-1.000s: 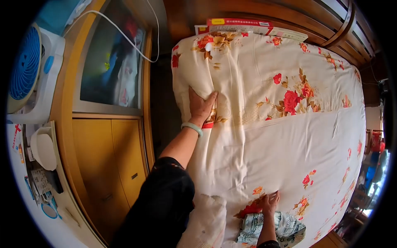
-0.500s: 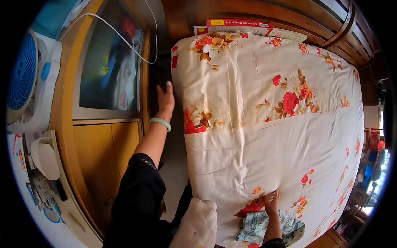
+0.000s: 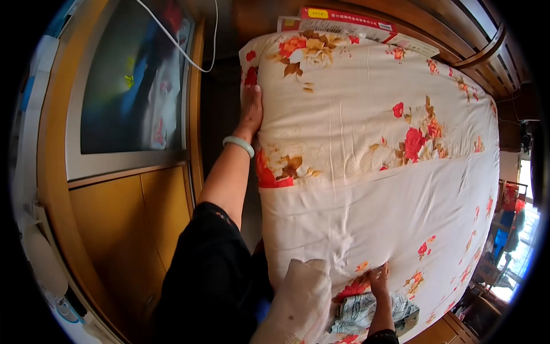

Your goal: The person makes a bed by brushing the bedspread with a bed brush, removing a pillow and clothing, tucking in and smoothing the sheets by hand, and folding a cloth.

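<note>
A cream bed sheet (image 3: 366,212) with red and orange flowers covers the bed. My left hand (image 3: 250,112), with a pale green bangle (image 3: 239,145) at the wrist, lies against the sheet's left side; its thumb shows and the other fingers are partly hidden. Toward the near end, my right hand (image 3: 378,280) rests on the sheet, fingers stretched forward, with creases around the fingertips. Beneath my right forearm lies a crumpled grey-green patterned cloth (image 3: 352,314). Between my arms rises a rounded shape in cream fabric (image 3: 301,292); what it is I cannot tell.
A television (image 3: 134,86) stands above a yellow wooden cabinet (image 3: 114,223) on the left, across a narrow gap from the bed. A white cable (image 3: 166,35) hangs before its screen. Red and white boxes (image 3: 344,22) lie along the wooden headboard (image 3: 412,17).
My left hand has moved right, from the gap onto the bed's side. My right hand stays about where it was. The view has shifted, and the cream fabric shape stands further right.
</note>
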### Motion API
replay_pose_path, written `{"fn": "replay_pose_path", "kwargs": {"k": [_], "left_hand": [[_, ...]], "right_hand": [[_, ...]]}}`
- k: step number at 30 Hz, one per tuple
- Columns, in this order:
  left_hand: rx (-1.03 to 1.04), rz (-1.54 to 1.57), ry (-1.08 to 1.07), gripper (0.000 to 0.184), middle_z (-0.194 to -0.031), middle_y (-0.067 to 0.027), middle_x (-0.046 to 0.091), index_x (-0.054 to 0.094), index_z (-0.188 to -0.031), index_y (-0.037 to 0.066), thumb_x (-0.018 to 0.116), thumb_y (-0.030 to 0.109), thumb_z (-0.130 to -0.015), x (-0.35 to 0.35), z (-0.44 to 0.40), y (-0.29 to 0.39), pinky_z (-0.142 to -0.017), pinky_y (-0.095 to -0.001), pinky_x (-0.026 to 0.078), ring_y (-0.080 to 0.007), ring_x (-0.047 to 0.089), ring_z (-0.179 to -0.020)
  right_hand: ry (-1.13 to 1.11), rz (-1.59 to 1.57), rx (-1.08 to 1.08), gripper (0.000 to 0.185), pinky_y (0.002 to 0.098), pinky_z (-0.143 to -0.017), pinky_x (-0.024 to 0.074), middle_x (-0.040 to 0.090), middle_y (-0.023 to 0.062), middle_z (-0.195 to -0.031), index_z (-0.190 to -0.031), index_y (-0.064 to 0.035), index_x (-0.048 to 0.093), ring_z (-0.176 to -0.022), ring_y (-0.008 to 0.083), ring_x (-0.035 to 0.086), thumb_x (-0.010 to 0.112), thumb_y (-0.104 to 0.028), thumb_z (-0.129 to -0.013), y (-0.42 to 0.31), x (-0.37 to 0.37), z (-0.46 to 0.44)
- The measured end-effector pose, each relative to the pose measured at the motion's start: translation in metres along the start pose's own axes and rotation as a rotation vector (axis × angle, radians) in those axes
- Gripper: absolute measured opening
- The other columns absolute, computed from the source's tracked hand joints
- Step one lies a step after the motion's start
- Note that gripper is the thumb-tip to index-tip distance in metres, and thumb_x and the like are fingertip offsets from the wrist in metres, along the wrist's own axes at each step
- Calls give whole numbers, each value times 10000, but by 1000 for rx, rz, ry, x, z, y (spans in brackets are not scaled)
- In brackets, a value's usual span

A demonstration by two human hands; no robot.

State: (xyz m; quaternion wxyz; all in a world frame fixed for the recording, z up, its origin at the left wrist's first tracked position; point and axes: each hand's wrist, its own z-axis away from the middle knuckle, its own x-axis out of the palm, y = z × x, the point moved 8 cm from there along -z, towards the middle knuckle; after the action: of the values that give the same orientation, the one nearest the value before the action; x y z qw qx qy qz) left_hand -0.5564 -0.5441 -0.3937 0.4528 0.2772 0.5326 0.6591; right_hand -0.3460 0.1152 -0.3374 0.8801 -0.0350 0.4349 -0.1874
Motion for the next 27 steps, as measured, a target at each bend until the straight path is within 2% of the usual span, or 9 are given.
{"fn": "replay_pose_path", "kwargs": {"k": [2,4,7,9,14,17,18,20,27], "left_hand": [[-71,-431,426,723,-1449,-262,246,261,-1407,-17,374,516,-931,-66,6,-80,-1111,-422,219,-367,251,-1349],[-383,-392,444,701,-1452,-260,242,244,-1407,-28,442,446,-930,-99,37,-132,-1108,-422,235,-363,258,-1347],[-405,-307,341,704,-1460,-250,233,221,-1411,-33,491,395,-921,-87,46,-106,-1108,-413,232,-359,235,-1358],[-206,-93,401,737,-1466,-236,229,208,-1416,-27,498,423,-911,-70,35,-27,-1106,-397,235,-344,230,-1364],[767,-345,519,683,-1462,-223,241,240,-1413,2,494,402,-921,-40,29,194,-1109,-404,195,-358,230,-1358],[1128,-455,646,623,-1464,-225,233,249,-1418,32,470,358,-935,-24,48,236,-1104,-420,189,-371,228,-1354],[963,-668,686,589,-1462,-222,237,261,-1422,59,452,339,-940,-16,12,196,-1098,-412,193,-375,221,-1354],[287,-562,124,586,-1439,-209,294,272,-1422,55,422,362,-946,-8,-86,13,-1095,-397,209,-353,235,-1355],[-658,-60,320,617,-1428,-169,336,295,-1408,39,429,421,-942,-32,130,-253,-1072,-379,265,-314,307,-1321]], "right_hand": [[31,-31,-11,735,418,-1054,305,362,307,-1323,-1369,89,248,-1245,417,356,580,-196,-777,-7,0,-11],[6,69,-20,739,421,-1051,310,357,305,-1330,-1366,93,249,-1242,418,360,586,-197,-776,2,4,-7],[-13,28,39,767,418,-1058,304,346,300,-1345,-1369,103,235,-1261,409,348,603,-201,-768,3,3,-4],[-34,23,77,774,414,-1059,303,341,297,-1350,-1371,104,229,-1266,404,344,607,-203,-769,-3,0,1],[13,11,23,797,419,-1044,322,349,310,-1332,-1356,122,237,-1241,416,363,617,-215,-742,-3,0,-2],[12,-17,31,797,423,-1051,311,348,316,-1330,-1352,128,235,-1251,420,348,613,-201,-732,-1,2,-3],[14,-6,34,797,423,-1051,311,348,316,-1330,-1352,128,235,-1251,420,348,613,-201,-732,1,1,-3],[-18,50,7,780,403,-1053,312,346,295,-1339,-1386,82,219,-1249,404,356,594,-169,-749,-2,5,-7],[24,38,25,766,419,-1039,320,349,327,-1323,-1333,140,249,-1235,431,359,591,-171,-723,-7,4,-5]]}}
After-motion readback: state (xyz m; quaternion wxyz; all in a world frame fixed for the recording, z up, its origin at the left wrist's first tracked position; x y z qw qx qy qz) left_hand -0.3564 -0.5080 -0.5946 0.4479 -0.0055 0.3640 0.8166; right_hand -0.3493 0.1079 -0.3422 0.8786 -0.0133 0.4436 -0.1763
